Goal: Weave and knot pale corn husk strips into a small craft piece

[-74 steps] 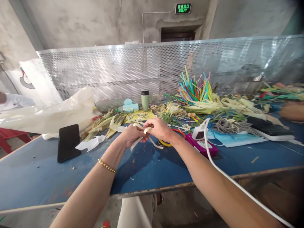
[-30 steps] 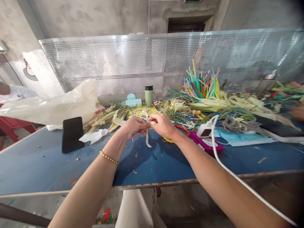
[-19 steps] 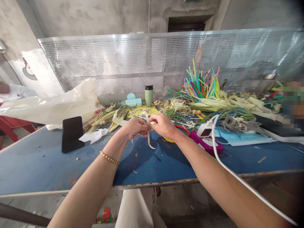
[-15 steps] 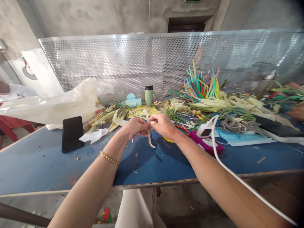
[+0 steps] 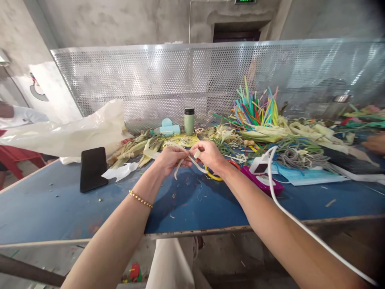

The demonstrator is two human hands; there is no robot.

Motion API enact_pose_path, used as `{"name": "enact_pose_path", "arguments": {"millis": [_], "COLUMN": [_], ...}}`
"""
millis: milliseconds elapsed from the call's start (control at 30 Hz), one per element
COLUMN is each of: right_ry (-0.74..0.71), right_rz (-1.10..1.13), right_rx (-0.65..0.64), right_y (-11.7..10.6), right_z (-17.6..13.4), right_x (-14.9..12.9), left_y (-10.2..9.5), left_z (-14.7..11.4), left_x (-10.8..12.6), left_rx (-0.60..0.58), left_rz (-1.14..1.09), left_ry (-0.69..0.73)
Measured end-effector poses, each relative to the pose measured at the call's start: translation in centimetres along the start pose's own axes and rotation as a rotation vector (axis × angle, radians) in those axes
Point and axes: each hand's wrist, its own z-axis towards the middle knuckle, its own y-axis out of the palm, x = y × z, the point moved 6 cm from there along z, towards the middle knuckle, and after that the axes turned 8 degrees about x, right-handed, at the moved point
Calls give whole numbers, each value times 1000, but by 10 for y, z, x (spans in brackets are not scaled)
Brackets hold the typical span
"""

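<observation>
Above the blue tabletop [image 5: 156, 220], my left hand [image 5: 172, 159] and my right hand [image 5: 208, 153] meet, fingertips nearly touching. Both are closed in a pinch on pale, narrow husk strips [image 5: 197, 165]. One loose end hangs below my left fingers; another slants down to the right under my right hand. A short pale piece shows at my right thumb. How the strips cross between the fingers is hidden. Behind my left wrist lie dry husks [image 5: 129, 151]. A yellow ring-shaped handle [image 5: 214, 176] is partly covered by my right wrist.
On the left are a black phone [image 5: 94, 169], white paper [image 5: 120, 171] and a large plastic bag [image 5: 75, 126]. A green tumbler [image 5: 189, 121] stands behind. At right are a purple box [image 5: 261, 181], a white cable [image 5: 273, 188] and colourful stems [image 5: 255, 106]. A person's hand [image 5: 374, 143] shows far right.
The hanging strip ends have shifted: one now slants right beneath my right hand, another hangs below my left. My right hand has turned slightly and risen a little.
</observation>
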Motion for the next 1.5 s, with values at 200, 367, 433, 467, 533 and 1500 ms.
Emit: {"name": "enact_pose_path", "arguments": {"millis": [200,367,433,467,533,1500], "right_ry": [-98,-412,-418,-392,-324,-189], "right_rz": [-185,-490,-487,-464,-405,-185], "right_rx": [108,328,275,230,163,120], "right_y": [-3,-9,-6,-3,-1,-3], "right_z": [6,-2,-3,-3,-1,1], "right_x": [1,-22,-25,-24,-20,-7], "left_y": [-6,-17,-11,-8,-4,3], "left_z": [2,6,6,6,5,-2], "left_x": [-1,1,-1,-2,-3,4], "left_rx": [97,284,204,162,119,69], "left_rz": [21,-67,-63,-52,-32,-1], "left_ry": [6,64,34,19,8,136]}}
